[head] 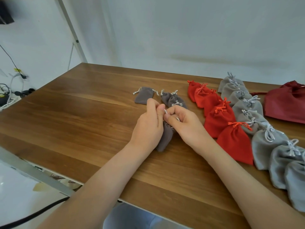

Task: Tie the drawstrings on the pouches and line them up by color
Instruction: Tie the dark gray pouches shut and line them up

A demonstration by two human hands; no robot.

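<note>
A small taupe pouch (165,138) lies on the wooden table (82,113) under both hands. My left hand (151,124) and my right hand (183,123) each pinch its white drawstring (165,111) above the pouch's mouth. Behind them lie a flat untied taupe pouch (144,97) and a short cluster of tied taupe pouches (173,100). To the right runs a row of red pouches (219,116) with red ribbons. Beside that runs a row of light grey pouches (264,138) with white ties.
A large dark red bag (287,103) lies at the far right by the wall. Cables and a white frame post (72,30) stand at the left. The table's front edge (82,182) runs diagonally below my forearms.
</note>
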